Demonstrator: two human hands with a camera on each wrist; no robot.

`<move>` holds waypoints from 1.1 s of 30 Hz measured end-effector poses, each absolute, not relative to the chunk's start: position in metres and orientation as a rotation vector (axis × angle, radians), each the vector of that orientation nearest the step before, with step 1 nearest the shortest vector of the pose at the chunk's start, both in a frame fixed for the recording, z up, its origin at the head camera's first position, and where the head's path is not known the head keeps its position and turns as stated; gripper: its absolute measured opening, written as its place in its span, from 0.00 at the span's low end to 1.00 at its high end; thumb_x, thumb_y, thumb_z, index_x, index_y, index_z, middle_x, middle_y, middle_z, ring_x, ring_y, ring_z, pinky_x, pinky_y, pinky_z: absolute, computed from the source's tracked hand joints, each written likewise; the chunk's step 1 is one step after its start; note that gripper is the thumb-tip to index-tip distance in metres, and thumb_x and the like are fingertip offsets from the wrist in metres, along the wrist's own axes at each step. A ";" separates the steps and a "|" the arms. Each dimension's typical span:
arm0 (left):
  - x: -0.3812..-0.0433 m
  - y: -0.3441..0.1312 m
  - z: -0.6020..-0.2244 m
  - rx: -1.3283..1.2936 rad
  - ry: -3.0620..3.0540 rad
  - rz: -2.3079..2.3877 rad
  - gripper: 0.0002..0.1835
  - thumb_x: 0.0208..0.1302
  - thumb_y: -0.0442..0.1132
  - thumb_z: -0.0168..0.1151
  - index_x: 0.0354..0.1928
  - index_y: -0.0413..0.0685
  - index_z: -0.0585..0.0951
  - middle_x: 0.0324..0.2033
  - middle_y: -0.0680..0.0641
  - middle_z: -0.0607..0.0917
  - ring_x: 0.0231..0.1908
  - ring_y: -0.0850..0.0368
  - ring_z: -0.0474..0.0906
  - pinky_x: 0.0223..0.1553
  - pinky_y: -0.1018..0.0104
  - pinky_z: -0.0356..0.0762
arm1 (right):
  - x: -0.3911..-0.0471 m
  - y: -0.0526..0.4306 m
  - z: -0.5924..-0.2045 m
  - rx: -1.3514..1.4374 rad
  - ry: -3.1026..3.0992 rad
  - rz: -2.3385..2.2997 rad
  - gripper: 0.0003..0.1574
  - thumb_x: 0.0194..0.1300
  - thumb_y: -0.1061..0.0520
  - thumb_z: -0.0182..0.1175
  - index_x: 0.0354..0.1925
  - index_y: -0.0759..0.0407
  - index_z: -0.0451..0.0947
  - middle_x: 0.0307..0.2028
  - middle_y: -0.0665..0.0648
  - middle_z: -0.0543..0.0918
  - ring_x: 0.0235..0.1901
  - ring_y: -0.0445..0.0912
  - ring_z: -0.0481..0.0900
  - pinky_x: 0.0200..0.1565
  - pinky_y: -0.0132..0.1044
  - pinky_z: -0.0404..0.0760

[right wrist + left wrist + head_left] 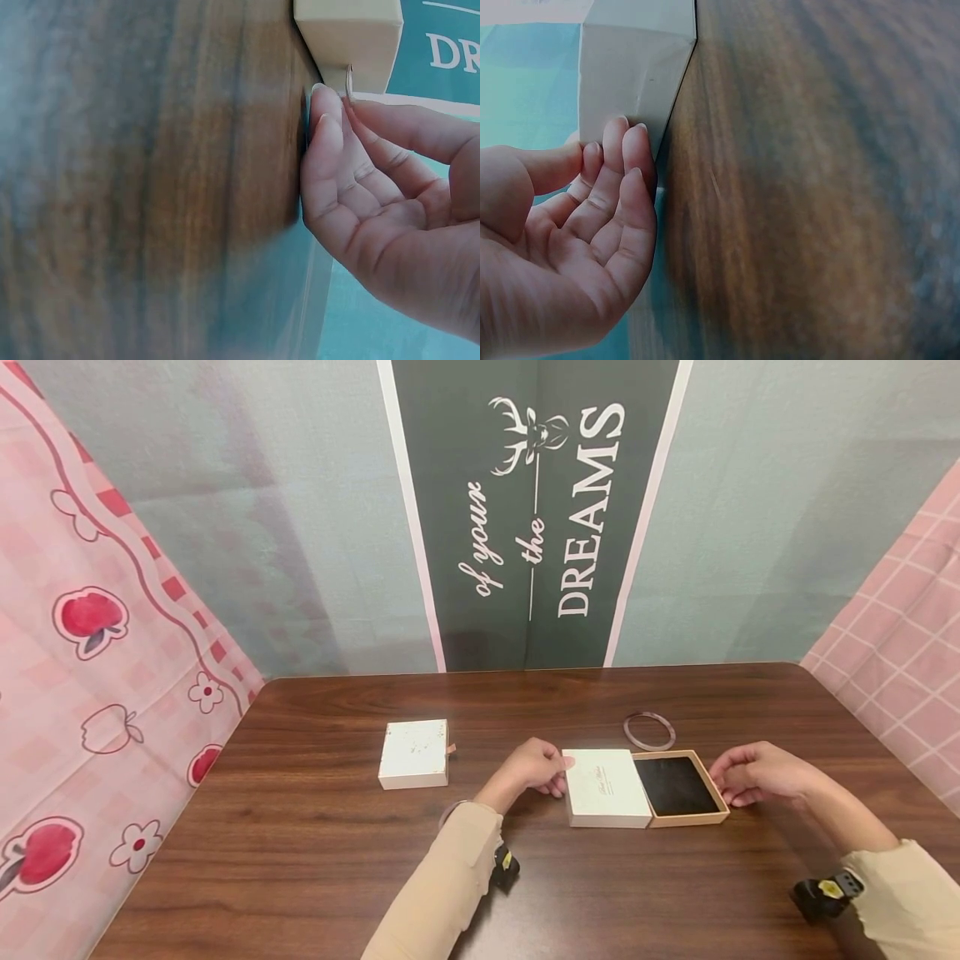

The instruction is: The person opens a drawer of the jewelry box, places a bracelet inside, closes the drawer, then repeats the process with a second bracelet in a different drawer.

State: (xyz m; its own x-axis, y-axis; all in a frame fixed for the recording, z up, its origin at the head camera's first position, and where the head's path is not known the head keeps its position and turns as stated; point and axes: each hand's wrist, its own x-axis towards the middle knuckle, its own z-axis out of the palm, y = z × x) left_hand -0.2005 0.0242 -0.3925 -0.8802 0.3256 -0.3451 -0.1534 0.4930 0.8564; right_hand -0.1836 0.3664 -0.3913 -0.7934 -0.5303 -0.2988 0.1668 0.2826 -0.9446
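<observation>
A white slide-out box lies on the table, its sleeve (606,785) at the left and its tan drawer (688,819) drawn out to the right. A black pad (677,785) lines the drawer. My left hand (538,766) holds the sleeve by its left end, thumb at the upper edge and fingers curled against the end face (634,75). At the drawer's right end, my right hand (765,770) pinches a small ribbon tab (349,79) between thumb and finger. Just behind the box lies a pale purple bangle (647,714).
A second white box (414,752), closed, with a ribbon tab (451,749) on its right side, sits to the left on the wooden table (300,860). A printed cloth (337,527) hangs behind the table, with pink cloths at both sides.
</observation>
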 end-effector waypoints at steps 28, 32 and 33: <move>-0.201 0.024 -0.392 0.132 2.274 1.361 0.16 0.64 0.40 0.56 0.20 0.38 0.74 0.16 0.44 0.80 0.17 0.58 0.77 0.22 0.69 0.75 | -0.224 0.374 -0.387 -0.328 2.164 -1.495 0.12 0.63 0.67 0.51 0.44 0.74 0.72 0.34 0.55 0.82 0.33 0.47 0.79 0.35 0.40 0.79; -0.202 0.024 -0.393 0.134 2.278 1.355 0.16 0.64 0.41 0.56 0.21 0.38 0.74 0.16 0.45 0.80 0.17 0.58 0.77 0.22 0.69 0.75 | -0.230 0.367 -0.386 -0.292 2.245 -1.415 0.18 0.62 0.67 0.52 0.48 0.80 0.67 0.34 0.54 0.81 0.32 0.47 0.78 0.35 0.40 0.79; -0.202 0.024 -0.393 0.134 2.275 1.357 0.16 0.64 0.41 0.56 0.21 0.39 0.74 0.16 0.45 0.80 0.17 0.58 0.77 0.22 0.69 0.75 | -0.231 0.366 -0.386 -0.293 2.260 -1.397 0.19 0.62 0.67 0.52 0.49 0.80 0.66 0.34 0.55 0.81 0.32 0.47 0.78 0.35 0.40 0.79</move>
